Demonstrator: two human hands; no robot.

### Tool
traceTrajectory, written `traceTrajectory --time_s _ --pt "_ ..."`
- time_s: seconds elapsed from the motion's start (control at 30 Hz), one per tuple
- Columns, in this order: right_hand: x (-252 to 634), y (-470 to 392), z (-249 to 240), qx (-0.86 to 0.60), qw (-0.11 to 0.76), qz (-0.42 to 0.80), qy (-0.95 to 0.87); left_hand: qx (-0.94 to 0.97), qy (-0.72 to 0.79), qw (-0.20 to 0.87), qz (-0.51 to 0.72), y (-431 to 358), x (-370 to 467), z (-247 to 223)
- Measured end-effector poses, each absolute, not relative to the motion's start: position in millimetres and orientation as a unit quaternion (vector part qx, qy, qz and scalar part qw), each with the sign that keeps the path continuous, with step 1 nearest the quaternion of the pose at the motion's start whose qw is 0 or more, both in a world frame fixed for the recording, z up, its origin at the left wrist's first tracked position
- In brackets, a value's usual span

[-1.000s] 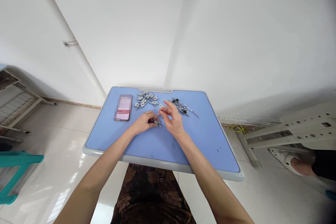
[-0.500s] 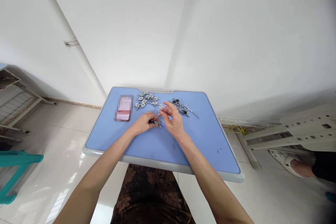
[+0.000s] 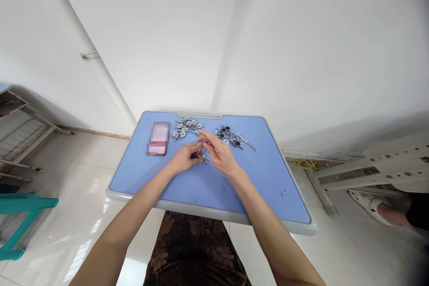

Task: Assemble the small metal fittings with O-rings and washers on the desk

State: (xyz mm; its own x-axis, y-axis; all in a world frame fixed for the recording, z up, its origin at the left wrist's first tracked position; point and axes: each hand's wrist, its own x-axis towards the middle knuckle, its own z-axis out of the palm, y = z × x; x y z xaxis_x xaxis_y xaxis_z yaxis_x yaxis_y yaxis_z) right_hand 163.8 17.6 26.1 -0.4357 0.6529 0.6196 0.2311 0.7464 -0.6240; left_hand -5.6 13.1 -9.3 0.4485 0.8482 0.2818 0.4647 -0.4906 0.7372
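My left hand rests near the middle of the blue desk, fingers closed on a small metal part with a thin stem. Just right of it, my right hand reaches over the part with thumb and forefinger pinched together. A thin dark sliver shows at those fingertips, too small to name. Beyond my hands lies a cluster of similar metal parts. To the right is a second group of metal parts, some with black round centres. Beside that group lies a thin clear stick-like tool.
A phone lies on the left of the blue desk, which stands against a white wall. A teal stool is on the floor at left. At right are a metal frame, a yellow cable and another person's shoe.
My right hand has shifted slightly left, its fingers closer over the part. More of the right-hand group of parts shows. My left hand keeps its hold.
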Motion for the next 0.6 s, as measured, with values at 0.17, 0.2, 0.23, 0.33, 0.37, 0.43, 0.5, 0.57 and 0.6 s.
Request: traceTrajectory --time_s 0.17,0.2,0.23,0.33,0.37,0.43,0.5,0.57,0.6 --pt "161.7 18.0 27.6 -0.299 0.468 0.236 -0.798 0.795 0.417 0.29 0.331 13.4 -4.7 -12.7" --pt "161.3 18.5 28.1 -0.305 0.47 0.238 -0.793 0.794 0.417 0.291 0.334 13.5 -4.5 -13.5" --pt "160.8 19.0 28.6 -0.312 0.473 0.24 -0.789 0.793 0.419 0.29 0.335 13.7 -4.4 -14.1" --pt "158.6 20.5 29.8 -0.324 0.473 0.228 -0.787 0.792 0.425 0.282 0.334 13.4 -4.0 -14.9" --pt "157.7 20.8 29.9 -0.324 0.469 0.219 -0.792 0.793 0.426 0.281 0.332 13.0 -4.0 -14.5" --pt "156.4 21.3 29.9 -0.317 0.456 0.203 -0.807 0.795 0.424 0.28 0.331 12.0 -4.0 -12.9" --pt "156.7 21.5 29.9 -0.304 0.441 0.208 -0.819 0.799 0.421 0.276 0.33 11.0 -4.1 -10.8" --pt "158.6 21.9 30.1 -0.29 0.436 0.242 -0.817 0.804 0.422 0.268 0.323 10.5 -4.2 -9.0" --pt "159.8 22.2 30.2 -0.285 0.441 0.263 -0.81 0.805 0.423 0.266 0.319 10.5 -4.3 -8.6"
